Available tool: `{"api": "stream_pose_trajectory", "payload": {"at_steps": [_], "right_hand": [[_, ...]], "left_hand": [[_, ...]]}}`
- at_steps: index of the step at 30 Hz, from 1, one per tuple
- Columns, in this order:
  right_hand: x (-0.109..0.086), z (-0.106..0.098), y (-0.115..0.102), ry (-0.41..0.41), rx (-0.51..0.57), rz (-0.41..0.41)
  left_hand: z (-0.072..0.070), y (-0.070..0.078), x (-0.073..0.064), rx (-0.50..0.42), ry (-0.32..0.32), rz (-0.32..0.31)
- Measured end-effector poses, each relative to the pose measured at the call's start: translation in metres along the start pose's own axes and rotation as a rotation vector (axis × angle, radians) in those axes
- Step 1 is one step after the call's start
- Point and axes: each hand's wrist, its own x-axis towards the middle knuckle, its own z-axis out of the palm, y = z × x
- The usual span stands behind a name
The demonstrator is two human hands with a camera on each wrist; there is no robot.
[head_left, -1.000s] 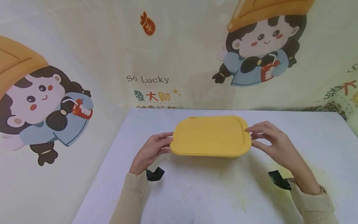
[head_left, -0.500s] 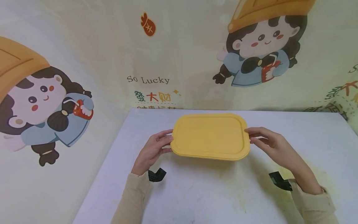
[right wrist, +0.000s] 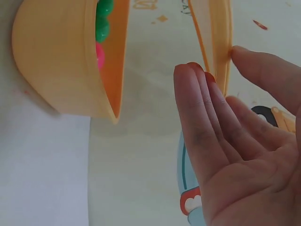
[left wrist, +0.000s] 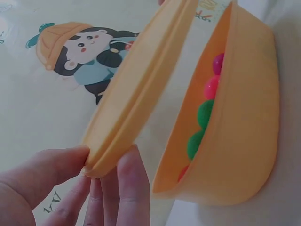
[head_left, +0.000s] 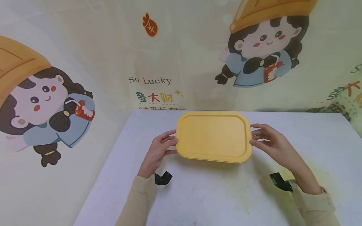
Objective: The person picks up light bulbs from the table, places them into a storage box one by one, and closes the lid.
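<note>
In the head view a yellow rectangular lid point(head_left: 213, 136) is held level-looking between both hands. My left hand point(head_left: 156, 150) pinches its left edge, thumb on top and fingers beneath, as the left wrist view shows. At the opposite edge my right hand point(head_left: 277, 147) holds the lid between thumb and fingers. Both wrist views show the lid apart from the matching yellow box point(left wrist: 244, 108), which stands uncovered below. Inside the box lie several coloured balls, among them a green ball point(left wrist: 206, 113) and a pink ball point(left wrist: 212, 88). From the head, the lid hides the box.
A white table point(head_left: 209, 194) with faint yellowish stains carries the box near its back edge. Behind and to the left hangs a cream printed cloth point(head_left: 183, 56) with cartoon figures. Dark wrist-mounted pieces point(head_left: 163, 178) stick out beside the sleeves.
The lid's back edge has moved up in the head view, and its top now shows more fully. My left hand has shifted slightly right. My right hand's fingers have resettled along the lid's edge.
</note>
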Motion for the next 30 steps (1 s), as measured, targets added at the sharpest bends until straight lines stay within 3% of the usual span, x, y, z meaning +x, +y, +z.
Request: {"api": "stream_pose_trajectory", "payload": {"at_steps": [10,19,30], "right_hand": [[0.001,0.0,0.001,0.024,-0.038,0.052],[0.007,0.0,0.008,0.037,-0.037,0.072],[0.013,0.003,0.024,0.007,-0.004,0.11]], "left_hand": [[0.007,-0.003,0.002,0.03,0.04,0.05],[0.014,-0.009,0.015,0.146,0.097,0.139],[0.015,-0.019,0.027,0.162,0.117,0.148]]}}
